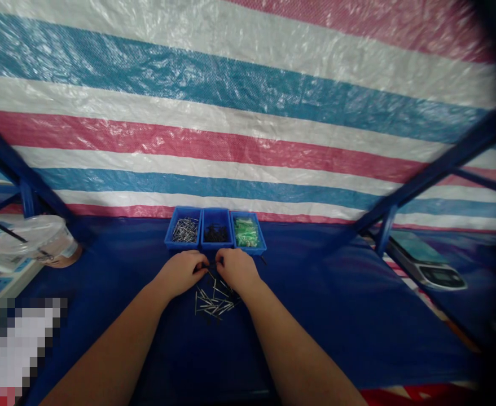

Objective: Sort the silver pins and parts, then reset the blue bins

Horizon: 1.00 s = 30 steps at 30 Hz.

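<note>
Workshop bench point(336, 299) — parts bins point(216, 217), digital scale point(425, 260)

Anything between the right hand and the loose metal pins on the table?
Nothing visible: the right hand is right by the loose metal pins, and the blue trays stand farther back.

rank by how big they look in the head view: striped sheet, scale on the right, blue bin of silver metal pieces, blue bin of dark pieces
1. Striped sheet
2. Scale
3. Bin of silver metal pieces and bin of dark pieces: too alike to rank
</note>
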### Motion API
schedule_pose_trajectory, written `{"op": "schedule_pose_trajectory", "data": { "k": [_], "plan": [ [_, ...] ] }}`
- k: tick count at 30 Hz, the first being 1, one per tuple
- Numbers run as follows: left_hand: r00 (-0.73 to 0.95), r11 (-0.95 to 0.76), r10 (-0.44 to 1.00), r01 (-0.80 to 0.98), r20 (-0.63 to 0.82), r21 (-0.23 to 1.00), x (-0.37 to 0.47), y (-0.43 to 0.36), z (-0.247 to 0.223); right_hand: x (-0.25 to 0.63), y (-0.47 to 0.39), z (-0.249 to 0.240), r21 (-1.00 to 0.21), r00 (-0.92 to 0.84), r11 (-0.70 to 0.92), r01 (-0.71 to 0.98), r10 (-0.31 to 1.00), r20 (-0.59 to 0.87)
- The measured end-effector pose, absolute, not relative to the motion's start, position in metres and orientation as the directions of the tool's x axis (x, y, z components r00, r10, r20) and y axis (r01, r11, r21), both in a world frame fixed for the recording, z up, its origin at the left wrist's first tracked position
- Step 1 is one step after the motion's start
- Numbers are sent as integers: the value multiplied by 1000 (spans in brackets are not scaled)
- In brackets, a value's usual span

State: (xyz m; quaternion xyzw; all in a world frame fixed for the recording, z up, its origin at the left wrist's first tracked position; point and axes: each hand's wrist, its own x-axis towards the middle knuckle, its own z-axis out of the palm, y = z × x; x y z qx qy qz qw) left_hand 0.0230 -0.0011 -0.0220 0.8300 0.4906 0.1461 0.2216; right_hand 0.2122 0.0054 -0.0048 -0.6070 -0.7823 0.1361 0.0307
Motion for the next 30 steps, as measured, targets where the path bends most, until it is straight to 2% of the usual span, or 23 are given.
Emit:
{"op": "schedule_pose_trajectory", "data": {
  "k": [3,6,10,12,16,20,23,26,30],
  "plan": [
    [470,-419,882,758,26,500,24,-1,-22,211,1,1,-232,-325,297,926,941,-92],
    [488,-433,872,741,32,513,21,-2,-21,209,0,10,-300,-390,381,874,920,33],
    [489,-405,872,712,9,574,16,-2,-19,201,6,14,-404,-190,254,879,963,192],
    [469,-368,883,696,-3,617,15,-2,-17,200,7,12,-433,-144,223,873,968,206],
    [423,-318,906,627,32,711,17,-3,-14,204,3,6,-497,-251,312,810,950,187],
    [360,-302,926,537,110,788,22,-3,-14,210,0,3,-670,-376,380,637,913,161],
    [333,-293,933,492,133,820,24,-4,-15,212,3,-1,-789,-396,356,501,905,156],
    [339,-298,931,486,137,821,23,-4,-15,211,7,-7,-857,-305,289,427,938,164],
    [474,-404,873,571,114,715,18,-4,-15,208,13,-10,-884,-63,256,392,966,251]
  ]
}}
